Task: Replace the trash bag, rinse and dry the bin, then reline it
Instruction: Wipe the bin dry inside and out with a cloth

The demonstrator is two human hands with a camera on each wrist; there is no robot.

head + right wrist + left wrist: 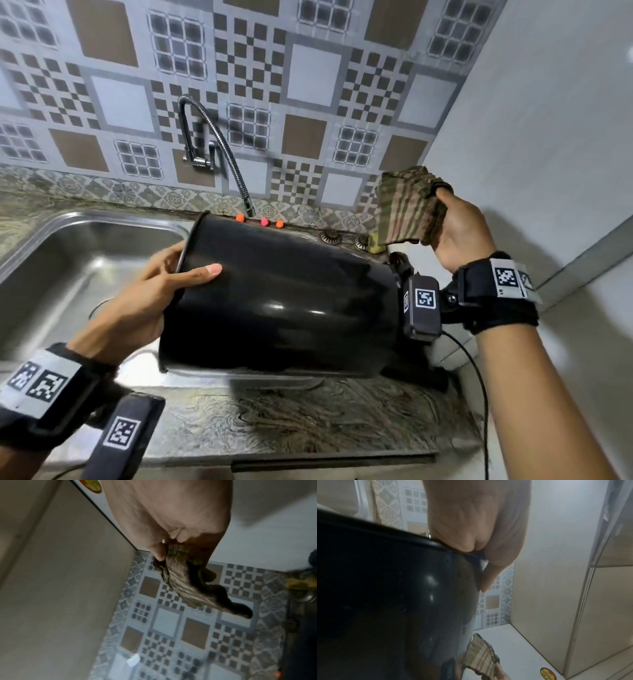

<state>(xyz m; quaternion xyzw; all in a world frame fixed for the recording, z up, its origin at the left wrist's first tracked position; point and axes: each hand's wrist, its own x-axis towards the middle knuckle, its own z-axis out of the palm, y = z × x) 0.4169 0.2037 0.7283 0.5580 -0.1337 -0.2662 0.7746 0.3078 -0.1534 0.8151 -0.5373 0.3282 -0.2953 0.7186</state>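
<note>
A glossy black bin lies tipped on its side over the sink's right edge, its open mouth facing left toward the basin. My left hand grips the bin's rim, thumb along the outer wall and fingers inside; the left wrist view shows the same grip on the rim of the bin. My right hand is raised to the right of the bin's base and holds a folded striped green-brown cloth. In the right wrist view the cloth hangs bunched from my fingers, apart from the bin.
A steel sink fills the left, with a flexible faucet on the patterned tile wall behind it. Small orange and pink balls and a yellow sponge sit on the back ledge. A marbled counter runs in front; a white wall is on the right.
</note>
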